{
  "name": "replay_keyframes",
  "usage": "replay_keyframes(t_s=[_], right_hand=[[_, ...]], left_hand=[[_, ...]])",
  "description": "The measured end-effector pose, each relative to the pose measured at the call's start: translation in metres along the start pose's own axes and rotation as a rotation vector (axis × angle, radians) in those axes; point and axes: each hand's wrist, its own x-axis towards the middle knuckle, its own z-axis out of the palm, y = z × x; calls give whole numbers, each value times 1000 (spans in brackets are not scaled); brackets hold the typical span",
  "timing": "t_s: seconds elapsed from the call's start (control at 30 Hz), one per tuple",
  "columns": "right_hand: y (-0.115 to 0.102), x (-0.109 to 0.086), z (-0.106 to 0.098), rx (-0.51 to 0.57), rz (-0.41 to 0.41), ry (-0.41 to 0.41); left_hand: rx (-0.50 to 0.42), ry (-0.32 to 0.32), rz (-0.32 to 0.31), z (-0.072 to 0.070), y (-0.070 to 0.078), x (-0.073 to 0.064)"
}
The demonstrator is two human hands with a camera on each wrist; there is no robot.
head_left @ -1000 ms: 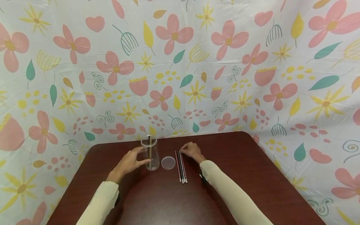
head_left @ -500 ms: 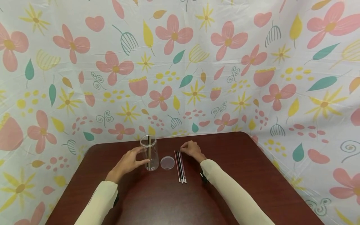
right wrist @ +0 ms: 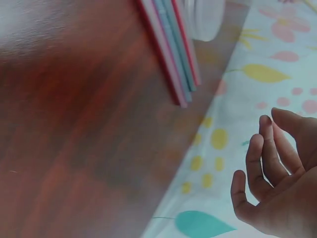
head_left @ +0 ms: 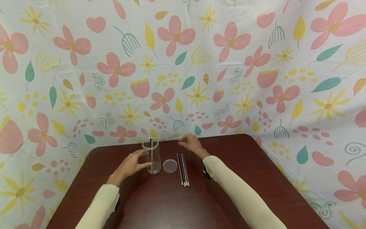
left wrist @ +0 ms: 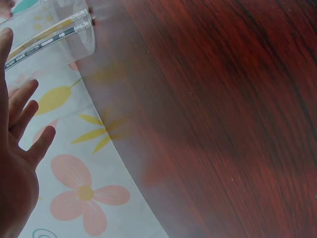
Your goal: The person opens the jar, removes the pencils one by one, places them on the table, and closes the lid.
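Observation:
My left hand (head_left: 129, 163) holds a clear jar (head_left: 157, 160) standing on the table, thumb in front and fingers at its left side. Inside it a gold pencil (left wrist: 49, 30) and a black pencil (left wrist: 45, 47) lean with their eraser ends at the bottom. My right hand (head_left: 192, 143), fingers loosely bent, is just beyond the far ends of several pencils (head_left: 184, 171) laid side by side. Nothing shows between its fingertips in the right wrist view. The row has pinkish, black and patterned pencils, white erasers toward me. Between jar and row lies a round clear lid (head_left: 170, 166).
The dark reddish-brown table (head_left: 160, 203) has rounded far corners. A white flower-print cloth (head_left: 183, 79) hangs right behind its far edge and along both sides.
My right hand has left the far end of the pencil row and moved away toward the back edge. The pencils, the lid, the jar and my left hand stay in place.

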Motion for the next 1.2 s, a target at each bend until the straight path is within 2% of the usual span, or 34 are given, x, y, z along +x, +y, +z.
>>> replay_keyframes(t_s=[0.23, 0.67, 0.97, 1.2], right_hand=[[-29, 7, -12, 46, -134, 10], [-94, 5, -28, 14, -297, 10], [-119, 5, -25, 21, -377, -17], [-129, 5, -19, -3, -381, -39]], left_hand=[[4, -8, 0, -1, 0, 0], [-1, -9, 2, -1, 0, 1], [-4, -13, -4, -1, -1, -1], [-14, -20, -13, -1, -1, -1]])
